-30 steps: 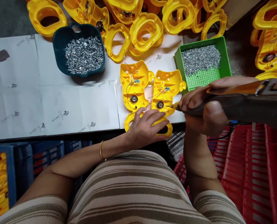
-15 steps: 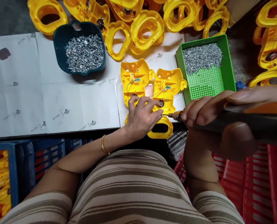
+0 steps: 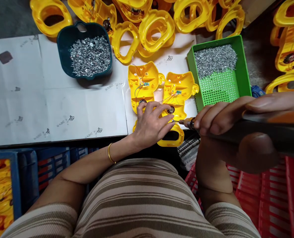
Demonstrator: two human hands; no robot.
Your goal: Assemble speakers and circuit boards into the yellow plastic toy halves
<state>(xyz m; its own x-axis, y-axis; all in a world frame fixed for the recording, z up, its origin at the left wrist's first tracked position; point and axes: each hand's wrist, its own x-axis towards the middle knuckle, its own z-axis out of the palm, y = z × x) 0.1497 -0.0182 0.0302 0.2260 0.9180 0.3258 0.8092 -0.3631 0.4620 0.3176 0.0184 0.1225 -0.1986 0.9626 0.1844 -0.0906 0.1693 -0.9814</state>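
Two yellow plastic toy shells, a left one [image 3: 149,73] and a right one [image 3: 180,79], lie side by side, inner faces up, with wires, small green circuit boards and round speakers. My left hand [image 3: 149,127] rests over their near ends, fingers spread and bent, partly covering them. My right hand [image 3: 223,114] is closed around a power screwdriver [image 3: 285,132], held nearly level from the right. Its thin bit reaches the near end of the right shell, close to my left fingertips. Whether a screw sits under the tip is too small to tell.
A dark green tub [image 3: 60,56] of silver screws stands at left on the white-covered table [image 3: 87,102]. A green perforated basket [image 3: 244,66] of screws stands at right. More yellow shells [image 3: 156,29] pile up behind. Blue crates [image 3: 18,178] and red crates [image 3: 253,198] flank my body.
The hands and shells keep nearly the same places. The screwdriver and my right hand appear shifted very slightly right; the whole view has also moved a little.
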